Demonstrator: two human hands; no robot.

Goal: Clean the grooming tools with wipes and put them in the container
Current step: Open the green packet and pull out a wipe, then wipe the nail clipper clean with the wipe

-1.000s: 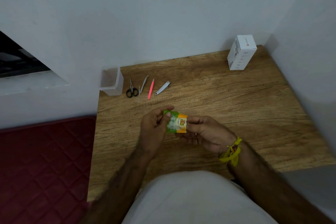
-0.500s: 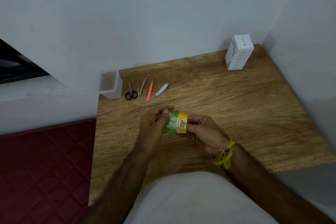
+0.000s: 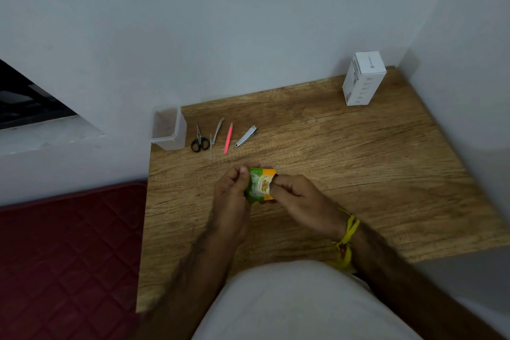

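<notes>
Wipe packet [image 3: 260, 184] between both hands

My hands [image 3: 234, 190] are low over the table [image 3: 358, 174]. Bare wood lies between them and the tools. The scissors [image 3: 199, 141], tweezers [image 3: 216, 132], pink stick [image 3: 228, 137] and clipper [image 3: 246, 136] lie side by side beside the tub [image 3: 169, 130]. A white box [image 3: 363, 78] stands far right, near the walls.

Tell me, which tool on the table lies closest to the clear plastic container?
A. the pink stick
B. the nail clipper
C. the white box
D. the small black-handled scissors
D: the small black-handled scissors lie right beside the clear plastic container, at the left end of the row of tools.
</notes>
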